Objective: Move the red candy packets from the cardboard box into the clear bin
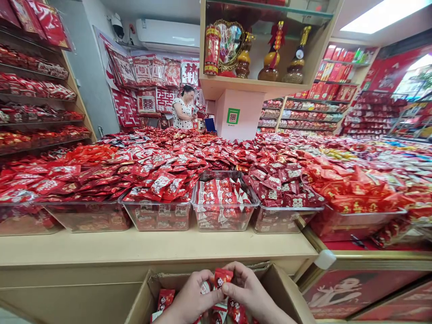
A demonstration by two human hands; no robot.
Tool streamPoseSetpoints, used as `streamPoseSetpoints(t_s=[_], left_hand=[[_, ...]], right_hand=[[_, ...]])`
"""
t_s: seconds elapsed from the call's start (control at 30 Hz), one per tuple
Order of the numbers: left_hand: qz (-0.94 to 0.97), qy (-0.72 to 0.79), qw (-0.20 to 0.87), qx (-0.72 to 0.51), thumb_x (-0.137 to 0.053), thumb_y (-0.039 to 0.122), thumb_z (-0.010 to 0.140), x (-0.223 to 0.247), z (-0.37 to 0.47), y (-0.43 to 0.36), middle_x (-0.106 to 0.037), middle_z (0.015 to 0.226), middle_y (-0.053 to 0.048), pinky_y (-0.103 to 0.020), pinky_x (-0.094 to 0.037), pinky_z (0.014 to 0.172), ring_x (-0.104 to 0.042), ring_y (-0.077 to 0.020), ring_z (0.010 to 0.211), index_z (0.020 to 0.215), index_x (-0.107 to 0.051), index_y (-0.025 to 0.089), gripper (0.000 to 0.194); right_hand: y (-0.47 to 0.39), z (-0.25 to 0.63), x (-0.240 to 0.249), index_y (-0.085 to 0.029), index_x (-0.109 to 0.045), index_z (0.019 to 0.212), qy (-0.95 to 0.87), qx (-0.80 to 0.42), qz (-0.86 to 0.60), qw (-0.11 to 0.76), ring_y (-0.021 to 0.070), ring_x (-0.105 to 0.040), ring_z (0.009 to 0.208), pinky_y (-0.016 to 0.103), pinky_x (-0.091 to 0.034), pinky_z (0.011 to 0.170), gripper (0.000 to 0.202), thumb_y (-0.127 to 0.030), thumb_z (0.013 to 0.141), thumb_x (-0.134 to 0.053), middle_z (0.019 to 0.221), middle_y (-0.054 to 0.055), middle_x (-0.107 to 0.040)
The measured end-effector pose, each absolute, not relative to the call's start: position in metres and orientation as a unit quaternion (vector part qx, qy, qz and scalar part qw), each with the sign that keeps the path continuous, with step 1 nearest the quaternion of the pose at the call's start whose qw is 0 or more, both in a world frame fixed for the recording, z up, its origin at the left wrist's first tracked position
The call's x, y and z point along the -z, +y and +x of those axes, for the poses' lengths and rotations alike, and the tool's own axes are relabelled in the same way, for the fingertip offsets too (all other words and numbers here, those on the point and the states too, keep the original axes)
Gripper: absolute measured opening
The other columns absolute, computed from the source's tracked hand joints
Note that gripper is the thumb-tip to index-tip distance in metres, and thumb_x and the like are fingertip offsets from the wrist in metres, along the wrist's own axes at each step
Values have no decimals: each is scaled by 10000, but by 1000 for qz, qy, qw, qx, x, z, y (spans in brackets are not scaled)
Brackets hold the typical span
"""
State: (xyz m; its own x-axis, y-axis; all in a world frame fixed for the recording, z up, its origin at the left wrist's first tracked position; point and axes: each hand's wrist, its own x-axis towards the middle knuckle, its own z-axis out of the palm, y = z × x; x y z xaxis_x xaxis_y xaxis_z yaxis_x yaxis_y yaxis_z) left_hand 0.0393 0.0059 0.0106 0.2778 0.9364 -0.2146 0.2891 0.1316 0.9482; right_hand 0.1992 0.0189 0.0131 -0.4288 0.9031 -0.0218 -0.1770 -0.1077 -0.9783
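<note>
Low in the head view, my left hand [198,294] and my right hand [249,290] meet over an open cardboard box [286,288]. Between the thumb and fingers of my right hand is a small red wrapped candy packet [222,275] with a cartoon figure on it. My left thumb presses against the same packet from the other side, and its fingers curl beside a whitish packet [204,287]. More red and white packets [165,299] lie in the box beneath my hands, partly hidden by them.
Clear plastic bins heaped with red packets line the counter [162,245] above the box; the bin in the middle [225,218] is filled lower. A display cabinet [256,83] overhangs the heaps. Behind them stands a person [182,112] in a dotted top. Stocked shelves [37,96] rise at left.
</note>
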Motion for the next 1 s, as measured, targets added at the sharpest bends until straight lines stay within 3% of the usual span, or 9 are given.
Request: streamPoseSetpoints(t_s=[0.07, 0.2, 0.43, 0.63, 0.8, 1.0], left_hand=[[615, 544, 496, -283, -635, 420, 569, -10, 39, 4, -529, 619, 44, -208, -397, 506, -466, -105, 524, 710, -579, 149, 311], [650, 557, 439, -274, -641, 391, 558, -8, 38, 4, -567, 659, 26, -233, -399, 638, -493, -155, 671, 671, -606, 155, 264], [589, 537, 533, -282, -534, 480, 648, -2, 41, 8, -446, 489, 67, -182, -346, 348, -337, -59, 358, 748, -545, 146, 349], [577, 521, 536, -330, -519, 475, 676, -6, 41, 9, -476, 566, 52, -156, -331, 328, -368, -46, 368, 718, -571, 145, 336], [559, 527, 539, -345, -531, 455, 677, -9, 43, 11, -475, 501, 61, -157, -320, 320, -355, -50, 349, 745, -561, 143, 321], [516, 525, 568, -368, -562, 433, 654, -8, 42, 14, -429, 424, 79, -159, -304, 332, -358, -58, 348, 663, -557, 148, 285]], right_hand=[[19, 199, -11, -148, -566, 734, -561, -627, -363, 401, 111, -473, 607, 220, -368, 586, 303, -375, 564, -672, 638, -9, -539], [21, 199, -1, -120, -540, 540, -585, -588, -405, 385, 76, -386, 501, 191, -313, 482, 282, -377, 609, -634, 508, -28, -458], [26, 200, -8, -113, -534, 561, -482, -634, -446, 408, 35, -320, 377, 172, -231, 386, 364, -464, 577, -629, 445, -38, -468], [27, 201, -9, -118, -530, 550, -449, -654, -449, 411, 32, -329, 339, 169, -186, 353, 366, -466, 553, -645, 421, -32, -495], [26, 199, -3, -113, -568, 568, -403, -677, -439, 431, 50, -407, 399, 182, -308, 413, 324, -421, 551, -668, 498, -6, -557], [21, 198, -6, -123, -581, 572, -376, -709, -432, 412, 66, -438, 424, 205, -347, 448, 296, -402, 551, -677, 527, -7, -569]])
